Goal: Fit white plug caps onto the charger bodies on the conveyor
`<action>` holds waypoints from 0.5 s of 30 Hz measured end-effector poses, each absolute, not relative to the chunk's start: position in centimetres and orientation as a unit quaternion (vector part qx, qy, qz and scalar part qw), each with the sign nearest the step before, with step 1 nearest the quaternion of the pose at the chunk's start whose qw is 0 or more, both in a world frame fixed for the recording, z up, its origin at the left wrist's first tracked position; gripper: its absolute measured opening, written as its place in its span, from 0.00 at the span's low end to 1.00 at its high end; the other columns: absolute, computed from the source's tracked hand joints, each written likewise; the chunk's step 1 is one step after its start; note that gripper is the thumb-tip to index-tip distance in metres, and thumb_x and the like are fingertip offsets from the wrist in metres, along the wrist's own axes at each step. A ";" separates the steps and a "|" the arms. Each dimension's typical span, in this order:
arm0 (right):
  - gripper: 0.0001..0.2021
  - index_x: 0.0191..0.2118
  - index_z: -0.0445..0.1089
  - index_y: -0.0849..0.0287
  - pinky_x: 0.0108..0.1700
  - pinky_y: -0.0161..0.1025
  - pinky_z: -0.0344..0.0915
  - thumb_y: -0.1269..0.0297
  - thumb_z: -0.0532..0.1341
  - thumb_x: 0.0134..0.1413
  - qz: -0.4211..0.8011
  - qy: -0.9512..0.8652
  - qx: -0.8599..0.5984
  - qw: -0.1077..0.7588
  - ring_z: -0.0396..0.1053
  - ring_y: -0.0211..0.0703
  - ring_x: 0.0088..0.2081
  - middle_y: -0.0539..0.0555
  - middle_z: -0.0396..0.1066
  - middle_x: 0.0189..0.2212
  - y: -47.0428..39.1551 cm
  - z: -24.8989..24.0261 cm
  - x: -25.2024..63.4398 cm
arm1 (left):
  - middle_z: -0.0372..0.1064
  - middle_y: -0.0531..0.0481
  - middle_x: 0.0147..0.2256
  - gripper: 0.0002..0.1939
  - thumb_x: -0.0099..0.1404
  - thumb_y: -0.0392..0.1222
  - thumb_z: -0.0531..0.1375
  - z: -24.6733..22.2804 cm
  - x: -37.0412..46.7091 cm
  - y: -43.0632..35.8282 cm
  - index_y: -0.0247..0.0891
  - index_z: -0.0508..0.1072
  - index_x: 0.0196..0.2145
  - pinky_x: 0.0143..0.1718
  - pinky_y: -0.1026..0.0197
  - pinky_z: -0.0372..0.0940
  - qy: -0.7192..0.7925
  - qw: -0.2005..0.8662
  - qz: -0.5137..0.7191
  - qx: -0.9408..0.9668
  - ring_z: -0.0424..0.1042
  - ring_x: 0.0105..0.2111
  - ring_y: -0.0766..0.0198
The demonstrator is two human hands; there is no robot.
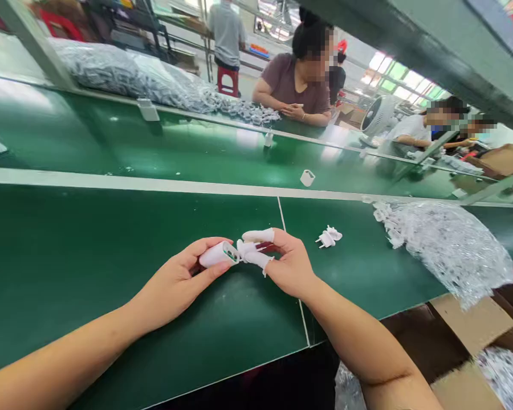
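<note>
My left hand [192, 270] grips a white charger housing [214, 255] between thumb and fingers, its open end with a green inside facing right. Close against that end, my right hand [284, 259] pinches a white plug piece [247, 250] with metal pins. White finger covers wrap the thumb and a finger of my right hand. Whether the plug piece touches the housing I cannot tell. To the right of my hands, a few more white plug pieces [329, 236] lie on the green table [111, 239].
A clear bag of white parts [453, 245] lies at the right, above open cardboard boxes [474, 319]. Beyond a pale rail [154, 185], another white housing [308, 177] sits on a green belt [196, 151]. A co-worker [299, 80] sits across, beside a long bag of parts [123, 68].
</note>
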State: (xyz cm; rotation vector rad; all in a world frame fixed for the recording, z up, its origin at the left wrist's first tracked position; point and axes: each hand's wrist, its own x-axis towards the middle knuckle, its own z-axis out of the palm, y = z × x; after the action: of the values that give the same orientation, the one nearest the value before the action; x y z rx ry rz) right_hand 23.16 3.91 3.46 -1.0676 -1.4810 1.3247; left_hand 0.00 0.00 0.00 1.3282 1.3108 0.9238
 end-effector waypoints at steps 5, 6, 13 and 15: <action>0.15 0.43 0.87 0.51 0.33 0.40 0.83 0.56 0.82 0.49 0.497 -0.616 -0.426 0.438 0.85 0.49 0.39 0.54 0.88 0.40 3.1 3.3 23.2 | 0.85 0.50 0.51 0.31 0.68 0.72 0.70 -0.2 0.3 -0.4 0.51 0.82 0.59 0.50 0.58 0.79 0.530 0.481 0.398 0.574 0.83 0.47 0.51; 0.13 0.42 0.87 0.51 0.35 0.41 0.84 0.57 0.81 0.50 0.485 -0.630 -0.414 0.443 0.85 0.48 0.38 0.53 0.87 0.40 3.1 3.1 23.1 | 0.85 0.50 0.51 0.30 0.69 0.71 0.70 -0.2 0.3 -0.4 0.51 0.82 0.58 0.51 0.57 0.79 0.528 0.470 0.400 0.584 0.83 0.47 0.51; 0.07 0.44 0.88 0.50 0.43 0.41 0.85 0.62 0.76 0.60 0.387 -0.711 -0.354 0.469 0.85 0.45 0.39 0.53 0.88 0.39 3.2 3.1 23.4 | 0.85 0.52 0.50 0.24 0.71 0.67 0.70 -0.2 -0.3 -0.4 0.53 0.84 0.57 0.53 0.58 0.78 0.519 0.405 0.397 0.640 0.82 0.46 0.52; 0.08 0.45 0.88 0.51 0.43 0.41 0.86 0.64 0.76 0.60 0.373 -0.713 -0.353 0.477 0.85 0.44 0.39 0.53 0.88 0.40 3.2 3.2 23.6 | 0.86 0.54 0.49 0.22 0.72 0.65 0.71 0.0 -0.3 -0.4 0.54 0.84 0.56 0.52 0.60 0.78 0.515 0.398 0.402 0.644 0.82 0.45 0.54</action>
State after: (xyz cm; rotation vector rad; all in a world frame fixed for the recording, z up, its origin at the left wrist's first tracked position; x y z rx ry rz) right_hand 23.59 3.24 3.20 -0.8610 -1.7420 0.9110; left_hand -0.34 -0.41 -0.01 1.6315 1.3049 1.0173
